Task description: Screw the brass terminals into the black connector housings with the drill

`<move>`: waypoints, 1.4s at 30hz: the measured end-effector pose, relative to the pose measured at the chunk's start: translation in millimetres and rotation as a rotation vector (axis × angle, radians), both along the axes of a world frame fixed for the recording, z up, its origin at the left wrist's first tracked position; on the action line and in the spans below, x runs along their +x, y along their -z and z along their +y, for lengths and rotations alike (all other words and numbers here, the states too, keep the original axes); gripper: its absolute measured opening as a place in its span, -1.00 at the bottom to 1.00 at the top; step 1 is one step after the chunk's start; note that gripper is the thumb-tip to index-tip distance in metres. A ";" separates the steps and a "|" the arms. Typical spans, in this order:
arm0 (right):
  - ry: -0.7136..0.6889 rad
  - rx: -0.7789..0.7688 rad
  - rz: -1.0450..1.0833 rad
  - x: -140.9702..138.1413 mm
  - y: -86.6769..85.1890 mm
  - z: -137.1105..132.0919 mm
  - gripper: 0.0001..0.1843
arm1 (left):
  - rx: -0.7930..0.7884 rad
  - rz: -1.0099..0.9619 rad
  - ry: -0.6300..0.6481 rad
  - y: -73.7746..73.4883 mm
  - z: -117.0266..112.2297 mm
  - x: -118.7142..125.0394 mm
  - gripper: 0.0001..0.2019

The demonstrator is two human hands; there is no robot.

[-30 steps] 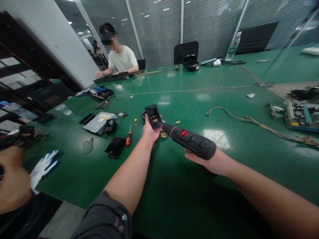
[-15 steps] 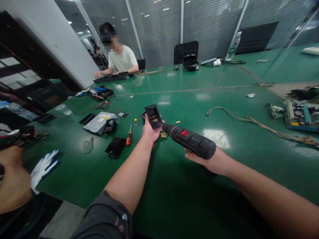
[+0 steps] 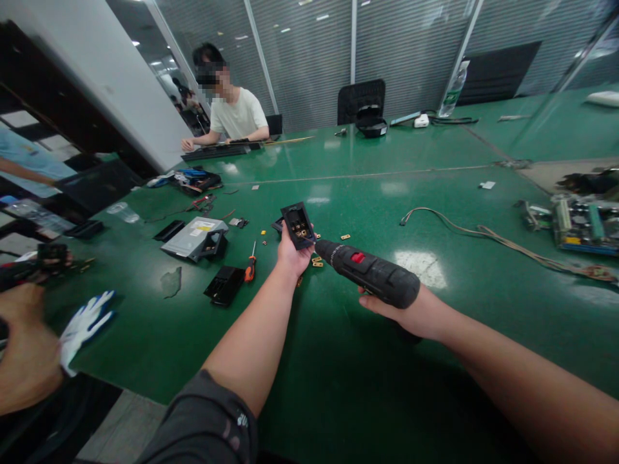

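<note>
In my left hand point(image 3: 293, 256) is a black plastic housing point(image 3: 293, 216), tilted so its open inside faces me, with small brass-coloured parts showing in it. My right hand point(image 3: 403, 316) grips a black cordless drill point(image 3: 370, 273) with a red switch on top. The drill's tip points left and meets the lower edge of the housing; whether it touches a screw is too small to tell. Several brass-coloured plates point(image 3: 317, 262) lie on the table beside my left hand. An orange-handled screwdriver point(image 3: 250, 269) rests to the left, next to another black housing point(image 3: 224, 285).
A silver drive-like box point(image 3: 193, 237) and a white glove point(image 3: 87, 324) lie on the left of the green table point(image 3: 367, 380). To the right are a cable point(image 3: 483, 232) and a circuit board point(image 3: 590, 222). One person point(image 3: 236, 109) sits opposite; another person's arm point(image 3: 24, 341) is at left.
My hands, the housing and the drill stay almost exactly in place. At the far left, a person in light blue has come into view in the background.
</note>
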State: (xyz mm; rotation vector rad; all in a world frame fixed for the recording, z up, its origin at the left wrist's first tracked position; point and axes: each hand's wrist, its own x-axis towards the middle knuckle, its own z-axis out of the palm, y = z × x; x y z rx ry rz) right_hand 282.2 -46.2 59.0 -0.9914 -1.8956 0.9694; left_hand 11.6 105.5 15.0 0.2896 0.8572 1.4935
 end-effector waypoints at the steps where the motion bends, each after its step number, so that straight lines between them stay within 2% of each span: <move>1: -0.005 -0.016 0.012 -0.3 0.0 -0.2 -0.73 | 0.000 0.003 0.000 0.2 0.1 -0.1 -0.43; 5: -0.012 -0.068 0.035 -0.1 3.3 -0.3 -0.62 | 0.000 0.009 0.007 -1.0 -0.5 0.5 -0.43; 15: -0.003 -0.128 0.024 0.6 7.9 0.2 -0.59 | -0.011 0.000 0.014 -0.3 -3.7 -2.9 -0.42; 22: 0.030 -0.086 0.120 -5.4 30.8 2.5 -0.58 | -0.058 -0.007 -0.047 5.8 -4.8 -10.9 -0.45; 27: 0.011 -0.074 0.127 -10.2 21.1 3.7 -0.65 | -0.053 0.015 -0.051 5.0 -3.7 -14.4 -0.46; 31: -0.006 -0.075 0.132 -9.7 12.8 3.4 -0.60 | -0.039 0.006 -0.057 1.8 -4.5 -12.6 -0.46; 39: -0.021 -0.090 0.097 -6.6 14.1 3.6 -0.66 | -0.042 0.011 -0.039 2.0 -3.1 -9.5 -0.46; 42: -0.003 -0.096 0.105 -5.5 15.3 4.2 -0.56 | -0.027 0.011 -0.041 -0.8 -4.2 -6.7 -0.45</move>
